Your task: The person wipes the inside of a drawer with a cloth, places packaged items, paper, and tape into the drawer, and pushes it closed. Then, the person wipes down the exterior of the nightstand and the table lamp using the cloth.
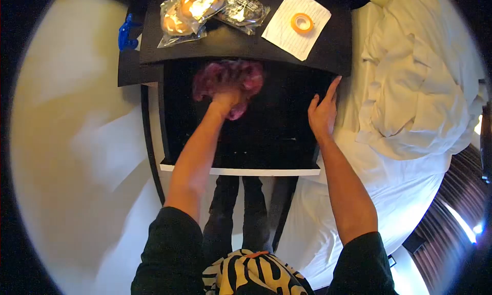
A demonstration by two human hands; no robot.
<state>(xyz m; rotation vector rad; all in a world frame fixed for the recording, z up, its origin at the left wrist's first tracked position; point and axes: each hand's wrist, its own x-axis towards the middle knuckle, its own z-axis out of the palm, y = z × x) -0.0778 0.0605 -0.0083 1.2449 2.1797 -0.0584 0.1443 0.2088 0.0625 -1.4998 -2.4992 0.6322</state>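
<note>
My left hand (pixel 226 100) is closed on a dark pink cloth (pixel 251 80), bunched up inside a pulled-out black drawer (pixel 266 136). The cloth lies toward the back of the drawer and looks slightly blurred; it hides most of my fingers. At the drawer's right side wall, my right hand (pixel 324 116) rests with thumb and index finger stretched out and apart, holding nothing. Its other fingers are partly hidden. The drawer's front edge (pixel 246 171) shows as a white strip close to my body.
On the black tabletop (pixel 230 51) above the drawer lie clear plastic packets (pixel 189 13) and a written paper sheet (pixel 287 36) with an orange tape roll (pixel 302 23). A blue object (pixel 125 34) stands at the left. A bed with rumpled white bedding (pixel 410 75) adjoins the right side.
</note>
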